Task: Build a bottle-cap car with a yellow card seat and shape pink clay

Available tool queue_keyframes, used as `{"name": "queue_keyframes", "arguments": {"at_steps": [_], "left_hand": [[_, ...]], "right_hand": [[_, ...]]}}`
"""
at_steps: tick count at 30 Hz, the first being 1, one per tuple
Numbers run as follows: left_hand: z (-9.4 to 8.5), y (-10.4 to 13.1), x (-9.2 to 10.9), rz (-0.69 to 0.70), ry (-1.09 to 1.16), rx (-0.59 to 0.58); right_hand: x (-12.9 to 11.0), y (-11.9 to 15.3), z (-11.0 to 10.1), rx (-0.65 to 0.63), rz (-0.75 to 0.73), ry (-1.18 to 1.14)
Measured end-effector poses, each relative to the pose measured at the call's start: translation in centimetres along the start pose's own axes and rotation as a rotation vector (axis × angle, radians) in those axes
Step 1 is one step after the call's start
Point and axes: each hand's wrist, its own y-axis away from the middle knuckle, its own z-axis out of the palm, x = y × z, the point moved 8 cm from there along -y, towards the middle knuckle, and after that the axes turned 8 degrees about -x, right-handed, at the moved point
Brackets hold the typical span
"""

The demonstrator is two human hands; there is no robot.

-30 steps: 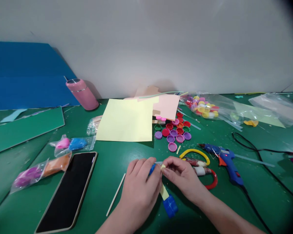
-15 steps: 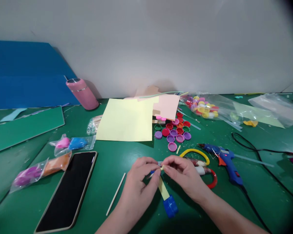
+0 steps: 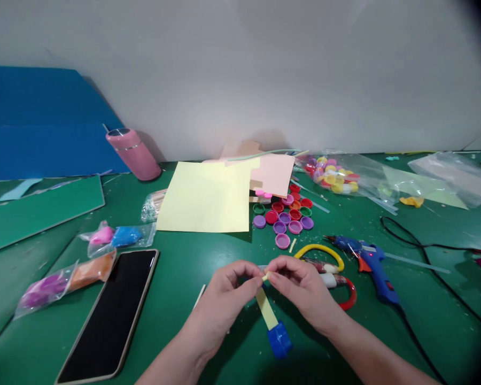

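My left hand [image 3: 230, 291] and my right hand [image 3: 299, 283] meet at the lower centre, both pinching a small pale yellow piece [image 3: 265, 277] between thumbs and fingertips. Below the fingertips a pale yellow strip [image 3: 266, 309] slants down to a blue block [image 3: 279, 339] on the table. The upper end of the strip is hidden by my hands. A white stick [image 3: 199, 297] lies partly under my left hand. Beside my right hand are scissors with a yellow handle loop [image 3: 320, 248] and a red one [image 3: 350, 294].
On the right lies a blue glue gun [image 3: 379, 272] with its cable. Coloured bottle caps [image 3: 282, 241] and a yellow sheet [image 3: 206, 198] lie beyond my hands. A phone [image 3: 112, 315], bagged clay [image 3: 90, 271] and a pink tumbler [image 3: 134, 154] are on the left.
My left hand has tilted and its wrist has shifted left, now covering much of the white stick. The fingertips stay together at the small yellow piece. My right hand has hardly moved.
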Motion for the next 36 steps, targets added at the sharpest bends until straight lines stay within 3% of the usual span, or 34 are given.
{"name": "queue_keyframes", "arguments": {"at_steps": [17, 26, 33, 36], "left_hand": [[-0.3, 0.3, 0.8, 0.066, -0.109, 0.033], [-0.2, 0.3, 1.0, 0.077, -0.138, 0.039], [-0.1, 0.3, 1.1, 0.049, -0.127, 0.023], [0.1, 0.3, 0.9, 0.043, -0.119, 0.010]], "right_hand": [[-0.1, -0.1, -0.1, -0.004, 0.005, 0.021], [-0.2, -0.2, 0.1, -0.048, 0.018, -0.069], [0.8, 0.2, -0.7, -0.005, 0.050, -0.257], [0.9, 0.3, -0.9, -0.007, 0.062, -0.204]]}}
